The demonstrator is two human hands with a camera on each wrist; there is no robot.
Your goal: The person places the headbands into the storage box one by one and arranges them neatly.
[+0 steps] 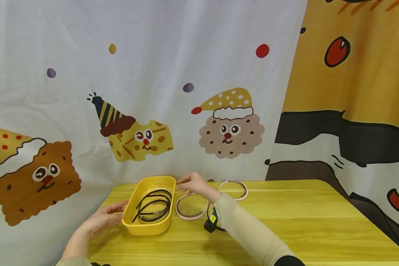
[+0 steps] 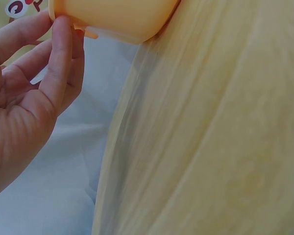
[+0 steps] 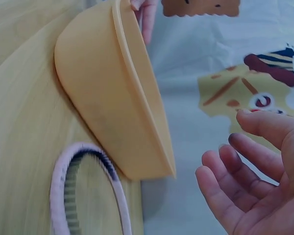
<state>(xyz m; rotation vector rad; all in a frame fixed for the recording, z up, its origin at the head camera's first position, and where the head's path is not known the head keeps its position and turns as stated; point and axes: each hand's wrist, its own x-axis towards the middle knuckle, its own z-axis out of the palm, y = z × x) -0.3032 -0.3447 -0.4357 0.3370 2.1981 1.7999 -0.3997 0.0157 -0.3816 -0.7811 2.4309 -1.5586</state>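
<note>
A yellow plastic bin [image 1: 149, 229] stands on the table's left side, with several black toothed headbands [image 1: 154, 207] lying inside. My left hand [image 1: 103, 218] pinches the bin's left rim between thumb and fingers, as the left wrist view [image 2: 34, 73] also shows. Near the far right corner of the bin, my right hand [image 1: 197, 184] is held with fingers loosely extended and nothing in them. In the right wrist view there is a gap between those fingers [image 3: 213, 183] and the bin [image 3: 105, 93]. Just right of the bin lies a pink headband [image 1: 190, 218] with dark teeth.
Another pink headband [image 1: 245, 190] lies farther back on the wooden table [image 1: 302, 218]. Partly hidden under the right forearm is a black headband [image 1: 220, 229]. A printed curtain [image 1: 173, 74] hangs along the table's back edge and down its left side.
</note>
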